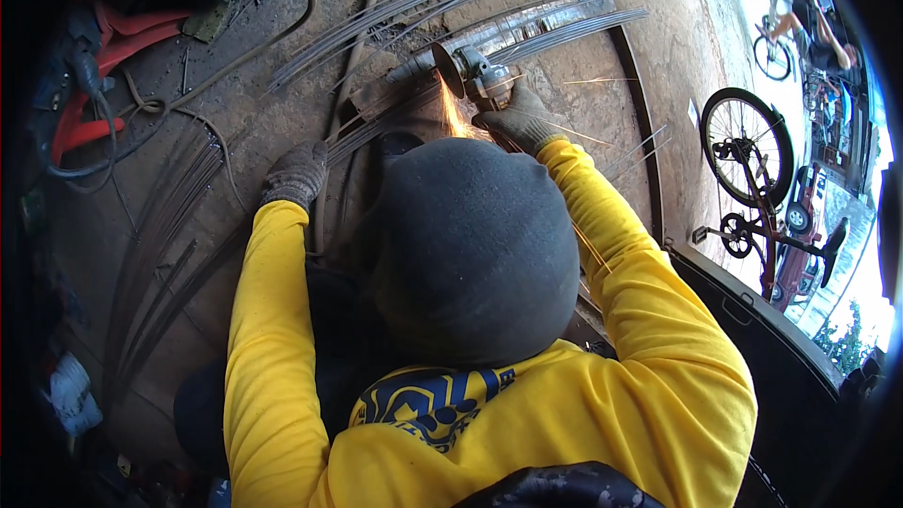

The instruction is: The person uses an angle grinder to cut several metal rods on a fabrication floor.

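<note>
My right hand (525,119), in a grey work glove, is closed around the body of an angle grinder (488,81). Its round disc (449,70) meets a bundle of thin metal rods (372,130), and orange sparks (453,117) spray from the contact toward me. Farther left, my gloved left hand (295,175) is closed on the same rods; its fingertips are partly hidden. Both arms wear yellow sleeves. Between them, a large dark cloth-covered rounded shape (475,249) hides part of the ground and the rods' near side.
More long rods (404,9) lie across the dirt floor ahead. Red metal legs (118,47) and looping cables (202,85) are at the left. A dark metal edge (640,122) runs along the right, with a bicycle (752,155) beyond it. Another person (828,42) is far off.
</note>
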`<state>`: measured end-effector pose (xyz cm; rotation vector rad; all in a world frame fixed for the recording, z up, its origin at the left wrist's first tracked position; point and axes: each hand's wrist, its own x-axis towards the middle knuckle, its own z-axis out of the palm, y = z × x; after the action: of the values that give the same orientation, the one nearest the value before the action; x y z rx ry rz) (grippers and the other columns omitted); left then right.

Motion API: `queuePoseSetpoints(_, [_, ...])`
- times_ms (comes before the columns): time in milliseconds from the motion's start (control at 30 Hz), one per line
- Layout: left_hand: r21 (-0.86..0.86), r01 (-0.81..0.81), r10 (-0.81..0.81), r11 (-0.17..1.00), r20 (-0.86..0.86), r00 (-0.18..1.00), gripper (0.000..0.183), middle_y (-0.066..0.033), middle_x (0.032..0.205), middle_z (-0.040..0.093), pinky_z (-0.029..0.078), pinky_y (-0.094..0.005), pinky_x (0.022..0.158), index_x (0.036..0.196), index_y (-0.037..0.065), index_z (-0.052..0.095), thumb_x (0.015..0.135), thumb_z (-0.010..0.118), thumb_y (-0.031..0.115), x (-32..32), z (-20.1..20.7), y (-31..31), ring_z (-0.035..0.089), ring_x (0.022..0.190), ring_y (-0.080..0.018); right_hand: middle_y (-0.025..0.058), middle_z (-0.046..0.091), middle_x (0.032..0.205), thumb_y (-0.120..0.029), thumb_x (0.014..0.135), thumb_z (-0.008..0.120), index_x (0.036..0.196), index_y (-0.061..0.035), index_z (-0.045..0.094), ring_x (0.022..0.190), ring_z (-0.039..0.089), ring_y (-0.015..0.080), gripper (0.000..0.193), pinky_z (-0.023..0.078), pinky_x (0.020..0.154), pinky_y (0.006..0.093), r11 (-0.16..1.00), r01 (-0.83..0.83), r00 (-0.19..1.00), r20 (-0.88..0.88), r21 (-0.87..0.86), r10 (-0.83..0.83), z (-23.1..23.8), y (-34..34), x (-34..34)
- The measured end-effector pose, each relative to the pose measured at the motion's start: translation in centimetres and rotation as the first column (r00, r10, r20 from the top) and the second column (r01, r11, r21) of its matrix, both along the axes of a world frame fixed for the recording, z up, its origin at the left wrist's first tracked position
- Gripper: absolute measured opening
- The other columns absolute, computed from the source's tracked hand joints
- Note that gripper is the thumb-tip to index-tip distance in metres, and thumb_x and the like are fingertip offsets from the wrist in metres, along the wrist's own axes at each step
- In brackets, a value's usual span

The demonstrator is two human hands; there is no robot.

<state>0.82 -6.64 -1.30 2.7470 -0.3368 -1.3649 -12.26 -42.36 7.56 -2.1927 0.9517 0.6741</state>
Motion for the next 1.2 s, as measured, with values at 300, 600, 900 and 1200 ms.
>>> queuePoseSetpoints(300, [-0.039,0.004,-0.004,0.999,-0.001,1.000,0.060,-0.0220,0.143,0.056,0.039,-0.0504,0.114,0.135,0.006,0.060,0.106,0.033,0.050,-0.1,-0.8,0.4,0.051,0.134,-0.0426,0.0316,0.065,0.124,-0.048,0.064,0.088,0.141,0.0040,0.044,0.120,0.064,0.0437,0.103,0.051,0.102,0.0456,1.000,-0.009,1.000,0.003,-0.028,0.009,-1.2,-0.6,-0.1])
queuePoseSetpoints(600, [-0.055,-0.022,0.022,0.998,0.000,1.000,0.060,-0.0234,0.144,0.055,0.039,-0.0508,0.114,0.136,0.006,0.060,0.106,0.033,0.050,-0.2,-0.6,0.4,0.050,0.135,-0.0425,0.0322,0.062,0.129,-0.043,0.063,0.087,0.141,0.0047,0.045,0.121,0.063,0.0435,0.100,0.050,0.103,0.0451,0.998,-0.026,1.000,-0.001,-0.048,0.026,-1.2,-0.2,-1.3])
queuePoseSetpoints(900, [-0.036,-0.005,0.006,0.999,0.025,1.000,0.060,-0.0239,0.141,0.057,0.041,-0.0504,0.112,0.135,0.006,0.061,0.106,0.033,0.050,-0.4,-0.4,0.3,0.053,0.132,-0.0425,0.0318,0.065,0.124,-0.046,0.065,0.086,0.139,0.0054,0.046,0.119,0.064,0.0428,0.098,0.051,0.102,0.0451,0.998,-0.027,0.999,0.027,-0.057,0.028,-1.5,-0.1,-0.4])
queuePoseSetpoints(1200, [-0.023,0.004,-0.003,1.000,0.034,0.999,0.060,-0.0232,0.137,0.060,0.042,-0.0515,0.111,0.130,0.005,0.063,0.106,0.032,0.051,-0.7,-0.5,0.4,0.055,0.129,-0.0436,0.0308,0.066,0.123,-0.050,0.066,0.087,0.141,0.0048,0.044,0.117,0.065,0.0421,0.102,0.052,0.100,0.0451,0.998,-0.012,1.000,0.000,-0.058,0.012,-1.4,0.2,0.0])
